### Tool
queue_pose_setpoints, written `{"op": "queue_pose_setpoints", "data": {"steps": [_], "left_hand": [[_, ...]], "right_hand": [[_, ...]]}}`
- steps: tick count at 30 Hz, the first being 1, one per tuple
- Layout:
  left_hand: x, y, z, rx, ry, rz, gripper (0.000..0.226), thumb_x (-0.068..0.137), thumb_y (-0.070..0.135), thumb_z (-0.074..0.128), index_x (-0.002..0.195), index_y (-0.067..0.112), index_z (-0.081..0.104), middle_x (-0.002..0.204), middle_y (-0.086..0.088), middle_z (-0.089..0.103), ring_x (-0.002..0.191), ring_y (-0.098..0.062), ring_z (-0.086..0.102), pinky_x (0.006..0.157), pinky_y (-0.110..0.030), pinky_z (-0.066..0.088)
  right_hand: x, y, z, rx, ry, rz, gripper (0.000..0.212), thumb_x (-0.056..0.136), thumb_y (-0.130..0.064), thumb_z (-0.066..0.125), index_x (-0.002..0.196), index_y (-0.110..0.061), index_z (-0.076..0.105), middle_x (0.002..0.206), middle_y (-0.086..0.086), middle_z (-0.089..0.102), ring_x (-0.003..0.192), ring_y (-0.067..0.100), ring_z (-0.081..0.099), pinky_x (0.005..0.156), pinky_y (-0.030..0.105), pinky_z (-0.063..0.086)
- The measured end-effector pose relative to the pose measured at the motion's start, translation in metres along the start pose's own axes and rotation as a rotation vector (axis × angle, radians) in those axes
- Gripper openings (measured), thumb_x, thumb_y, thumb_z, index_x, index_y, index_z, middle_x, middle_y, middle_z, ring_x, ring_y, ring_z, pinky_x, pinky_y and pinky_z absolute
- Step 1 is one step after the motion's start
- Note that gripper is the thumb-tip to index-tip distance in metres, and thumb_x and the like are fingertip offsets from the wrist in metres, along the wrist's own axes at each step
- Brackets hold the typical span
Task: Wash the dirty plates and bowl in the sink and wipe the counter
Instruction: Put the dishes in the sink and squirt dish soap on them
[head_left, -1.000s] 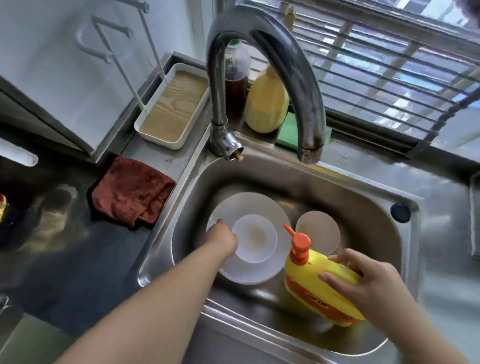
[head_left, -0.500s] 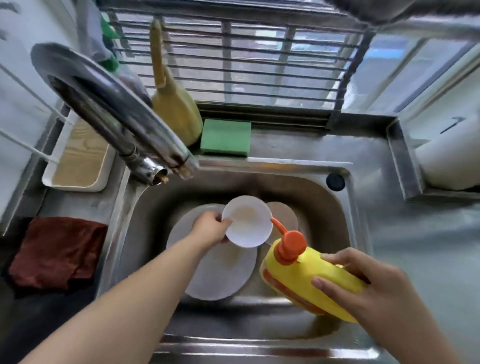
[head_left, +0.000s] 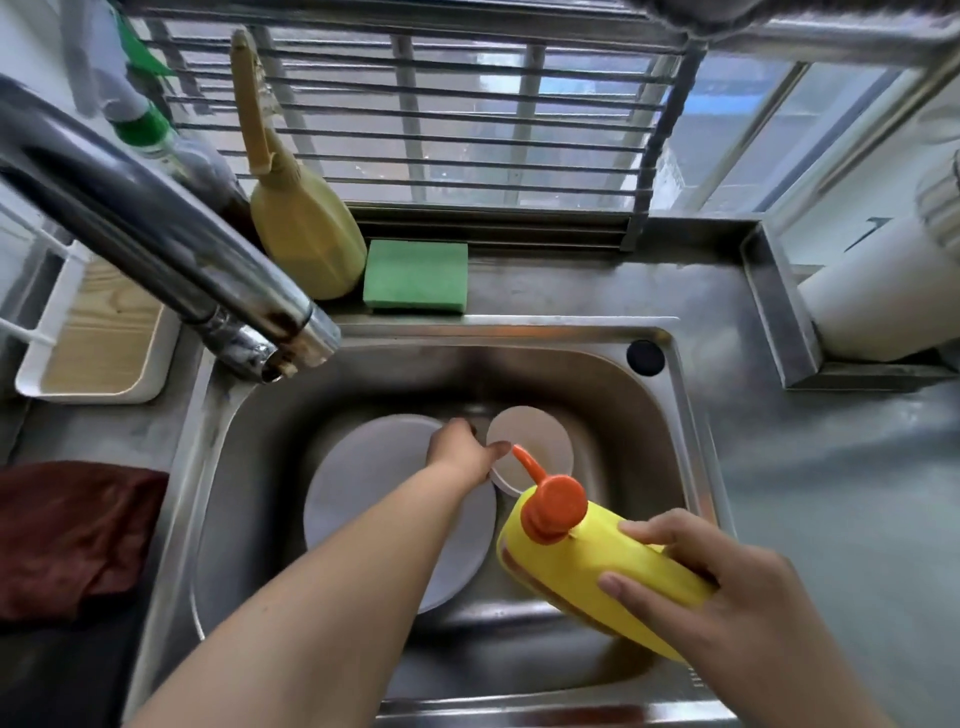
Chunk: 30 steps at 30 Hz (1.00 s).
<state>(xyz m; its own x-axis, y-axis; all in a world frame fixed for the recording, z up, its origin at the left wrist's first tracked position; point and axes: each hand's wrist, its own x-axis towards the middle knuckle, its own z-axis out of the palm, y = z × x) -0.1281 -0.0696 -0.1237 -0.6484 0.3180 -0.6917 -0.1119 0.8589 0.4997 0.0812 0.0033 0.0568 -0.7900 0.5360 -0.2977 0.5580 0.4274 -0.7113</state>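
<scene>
— Steel sink, that is where both my hands are. Do you see what the left hand has?

— I see it low in the basin, over the far edge of the big white plate. The fingers are curled at the rim of the bowl, which sits just to the right of that hand, on the drain side. The thumb lies on the bowl's near edge, so I would say it pinches the bowl.

— Yes. The plate lies flat on the sink floor, under my left forearm. A second plate I cannot make out from here. And the right hand?

— It holds the yellow dish soap bottle, fingers wrapped over the body. The bottle is tilted, its orange pump cap toward the bowl, and the spout tip is very near your left thumb. Whether it touches, I cannot tell.

— What is beyond the left hand?

— The faucet comes in from the far left above the basin. Behind the sink rim there is a green sponge, with a mustard-coloured squeeze bottle beside it. Left of your left arm, on the counter, a dark red cloth lies crumpled, and farther back a white tray with a wooden base.
</scene>
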Motion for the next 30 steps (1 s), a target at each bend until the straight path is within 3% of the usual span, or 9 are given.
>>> {"op": "queue_pose_setpoints", "data": {"steps": [2, 4, 6, 9, 13, 17, 23, 30], "left_hand": [[-0.010, -0.006, -0.008, -0.120, 0.030, -0.067, 0.051, 0.089, 0.039, 0.063, 0.127, 0.007, 0.051, 0.118, -0.013, 0.061, 0.106, -0.031, 0.060, 0.088, -0.037, 0.048], [-0.031, -0.018, -0.021, -0.380, 0.098, -0.164, 0.035, 0.095, 0.029, 0.053, 0.116, 0.002, 0.055, 0.085, -0.014, 0.064, 0.074, -0.027, 0.062, 0.070, -0.035, 0.055], [-0.065, -0.030, -0.032, -0.644, 0.131, -0.188, 0.021, 0.097, 0.018, 0.047, 0.101, -0.001, 0.056, 0.067, -0.010, 0.055, 0.055, -0.020, 0.052, 0.052, -0.027, 0.046], [-0.117, -0.041, -0.045, -0.832, 0.146, -0.081, 0.016, 0.096, 0.011, 0.048, 0.082, 0.008, 0.055, 0.066, -0.007, 0.055, 0.054, -0.017, 0.049, 0.049, -0.026, 0.042], [-0.150, -0.040, -0.054, -1.050, 0.060, -0.051, 0.018, 0.094, 0.025, 0.055, 0.084, 0.010, 0.059, 0.068, -0.006, 0.059, 0.063, -0.018, 0.055, 0.055, -0.030, 0.047], [-0.156, -0.037, -0.049, -1.014, 0.001, -0.141, 0.033, 0.089, 0.044, 0.060, 0.091, 0.011, 0.059, 0.064, 0.000, 0.064, 0.062, -0.014, 0.060, 0.065, -0.033, 0.058], [-0.153, -0.033, -0.042, -1.180, -0.099, -0.312, 0.041, 0.092, 0.049, 0.053, 0.073, 0.013, 0.059, 0.060, -0.001, 0.055, 0.053, -0.014, 0.051, 0.053, -0.028, 0.051], [-0.151, -0.035, -0.047, -1.250, -0.169, -0.392, 0.042, 0.091, 0.047, 0.057, 0.072, 0.009, 0.059, 0.054, -0.002, 0.051, 0.048, -0.012, 0.047, 0.059, -0.030, 0.058]], "right_hand": [[0.006, -0.002, 0.003, -0.058, -0.027, 0.000, 0.061, 0.050, -0.087, 0.056, 0.089, -0.041, 0.065, 0.063, -0.008, 0.059, 0.055, 0.007, 0.051, 0.049, 0.013, 0.039], [0.015, -0.004, 0.008, -0.129, -0.065, -0.007, 0.054, 0.054, -0.079, 0.059, 0.088, -0.038, 0.066, 0.065, -0.006, 0.061, 0.060, 0.011, 0.056, 0.053, 0.021, 0.046], [0.027, -0.006, 0.017, -0.180, -0.107, -0.025, 0.047, 0.059, -0.072, 0.065, 0.088, -0.035, 0.066, 0.067, -0.005, 0.063, 0.063, 0.013, 0.058, 0.056, 0.029, 0.049], [0.044, -0.011, 0.032, -0.248, -0.190, -0.015, 0.033, 0.067, -0.057, 0.074, 0.089, -0.034, 0.065, 0.078, -0.007, 0.066, 0.071, 0.009, 0.060, 0.064, 0.031, 0.052], [0.056, -0.018, 0.049, -0.307, -0.294, 0.011, 0.029, 0.072, -0.052, 0.074, 0.093, -0.038, 0.062, 0.088, -0.011, 0.064, 0.079, 0.007, 0.059, 0.071, 0.031, 0.054], [0.059, -0.020, 0.059, -0.352, -0.366, -0.006, 0.028, 0.072, -0.052, 0.074, 0.092, -0.038, 0.061, 0.087, -0.012, 0.063, 0.077, 0.007, 0.060, 0.067, 0.027, 0.053], [0.063, -0.023, 0.064, -0.388, -0.392, -0.074, 0.023, 0.072, -0.047, 0.076, 0.079, -0.044, 0.055, 0.076, -0.014, 0.060, 0.070, 0.003, 0.056, 0.055, 0.012, 0.037], [0.064, -0.023, 0.064, -0.386, -0.393, -0.116, 0.022, 0.071, -0.043, 0.078, 0.078, -0.041, 0.057, 0.071, -0.011, 0.061, 0.066, 0.004, 0.057, 0.054, 0.010, 0.042]]}}
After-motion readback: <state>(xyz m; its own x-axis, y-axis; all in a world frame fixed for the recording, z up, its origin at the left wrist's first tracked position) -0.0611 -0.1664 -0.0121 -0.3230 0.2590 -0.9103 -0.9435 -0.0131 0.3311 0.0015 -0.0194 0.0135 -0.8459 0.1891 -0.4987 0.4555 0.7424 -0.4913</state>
